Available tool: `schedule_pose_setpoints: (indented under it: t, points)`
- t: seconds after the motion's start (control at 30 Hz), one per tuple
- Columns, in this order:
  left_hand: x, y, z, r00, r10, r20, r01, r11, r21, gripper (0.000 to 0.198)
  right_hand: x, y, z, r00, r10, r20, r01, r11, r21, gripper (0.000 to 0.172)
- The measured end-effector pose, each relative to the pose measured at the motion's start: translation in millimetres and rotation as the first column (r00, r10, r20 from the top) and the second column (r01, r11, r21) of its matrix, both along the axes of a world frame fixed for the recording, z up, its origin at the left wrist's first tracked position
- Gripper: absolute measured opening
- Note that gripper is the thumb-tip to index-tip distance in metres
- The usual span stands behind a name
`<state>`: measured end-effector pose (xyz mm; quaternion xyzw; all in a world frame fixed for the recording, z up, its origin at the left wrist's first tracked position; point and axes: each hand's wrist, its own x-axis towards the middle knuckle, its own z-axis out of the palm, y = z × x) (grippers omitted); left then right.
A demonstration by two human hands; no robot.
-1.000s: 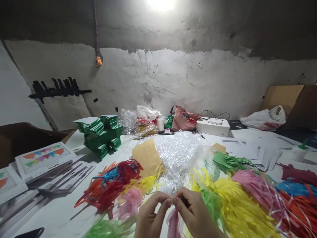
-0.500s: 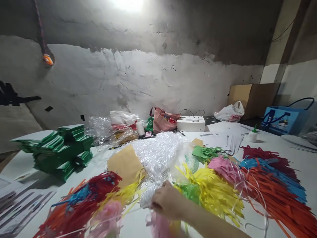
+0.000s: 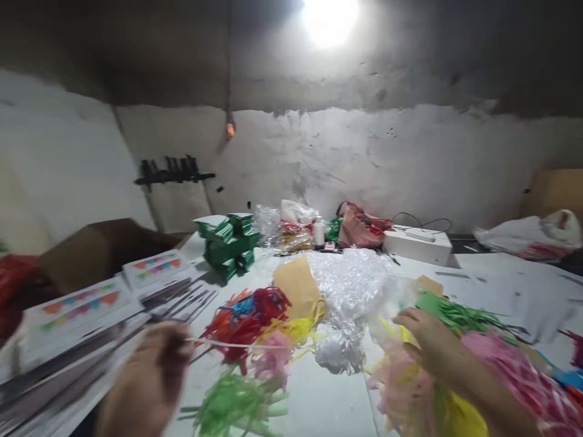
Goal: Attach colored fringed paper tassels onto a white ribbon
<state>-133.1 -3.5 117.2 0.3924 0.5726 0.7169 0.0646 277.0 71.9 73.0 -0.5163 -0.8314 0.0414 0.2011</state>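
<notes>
My left hand (image 3: 148,379) is low at the left, blurred by motion, closed in a pinch on one end of a thin pale ribbon strand (image 3: 228,345) that runs right across the table. My right hand (image 3: 421,337) is at the right, fingers curled on a pink tassel bundle (image 3: 401,388) with yellow fringe under it. Between my hands lie a white ribbon knot (image 3: 339,352), a pink tassel (image 3: 271,358), a green tassel (image 3: 234,403) and a red and orange fringe pile (image 3: 246,315). A heap of clear white ribbon (image 3: 353,282) sits behind them.
Printed bunting cards (image 3: 77,306) are stacked at the left, green paper stacks (image 3: 228,243) behind. At the back are a pink bag (image 3: 359,224), a white box (image 3: 416,243) and a plastic bag (image 3: 532,233). More pink and green fringe (image 3: 455,312) lies right. A brown envelope (image 3: 298,285) is mid-table.
My hands were together at the tassel a second ago. Now the left has pulled away to the left, drawing out a ribbon strand, and the right has shifted right. The view swung.
</notes>
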Motion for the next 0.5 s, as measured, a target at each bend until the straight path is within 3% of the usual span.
schedule_pose_setpoints:
  t: [0.03,0.07,0.13,0.17,0.23,0.37,0.5]
  points:
    - [10.2,-1.2,-9.2,0.997,-0.082,-0.001,0.082,0.996,-0.030,0.065,-27.1,-6.3,1.3,0.994,0.097,-0.044,-0.096,0.995,0.007,0.044]
    - [23.1,-2.4,-20.0,0.985,-0.172,-0.016,0.171,0.983,-0.074,0.063,-57.8,-13.3,0.7,0.960,0.204,-0.192,-0.203,0.979,0.023,0.047]
    - [48.7,-4.4,-43.2,0.891,-0.442,-0.106,0.427,0.894,-0.138,0.049,-120.5,-26.5,-6.9,0.836,0.362,-0.413,-0.388,0.921,0.022,0.059]
    - [56.9,-4.7,-54.3,0.827,-0.525,-0.202,0.503,0.851,-0.153,0.042,-148.0,-30.8,-13.9,0.783,0.393,-0.483,-0.453,0.891,-0.009,0.056]
    - [56.6,-2.9,-72.9,0.757,-0.568,-0.322,0.515,0.823,-0.240,0.034,-187.9,-32.1,-33.1,0.723,0.400,-0.563,-0.554,0.823,-0.126,0.037]
    - [-4.7,14.8,-94.9,0.728,-0.565,-0.389,0.415,0.814,-0.406,0.029,-208.7,-11.1,-71.9,0.714,0.292,-0.637,-0.534,0.814,-0.226,0.059]
    - [-67.2,46.3,-110.9,0.680,-0.580,-0.448,0.376,0.801,-0.466,0.021,-201.6,6.7,-86.1,0.748,0.222,-0.626,-0.482,0.829,-0.283,0.055]
